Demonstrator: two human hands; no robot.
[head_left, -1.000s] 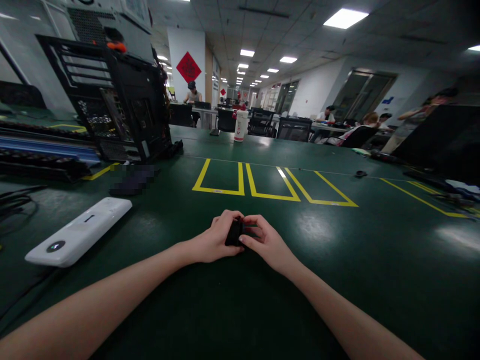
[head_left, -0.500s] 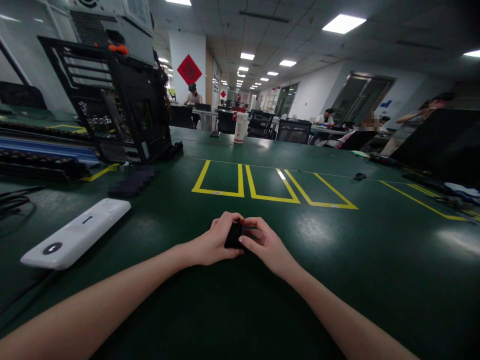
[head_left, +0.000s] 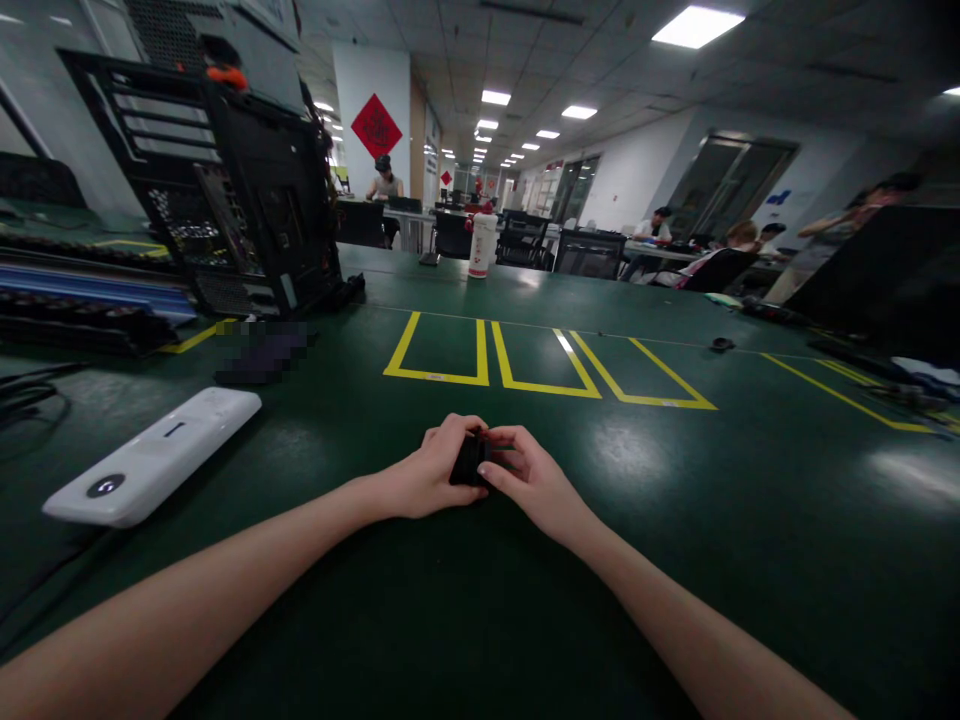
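A small black object is held between both hands, low over the dark green table. My left hand wraps round its left side, thumb below and fingers over the top. From the right, my right hand grips it with thumb and fingertips. The object's details are too dark to make out. Beyond the hands, three outlines of yellow tape mark the tabletop.
At the left lie a white power strip with a cable and a dark, partly blurred item. An open black computer case stands behind them. A white bottle stands farther back. People sit at distant desks.
The view has tilted down slightly, so the background sits a little higher in the picture. Both hands keep their hold on the black object, with hardly any change.
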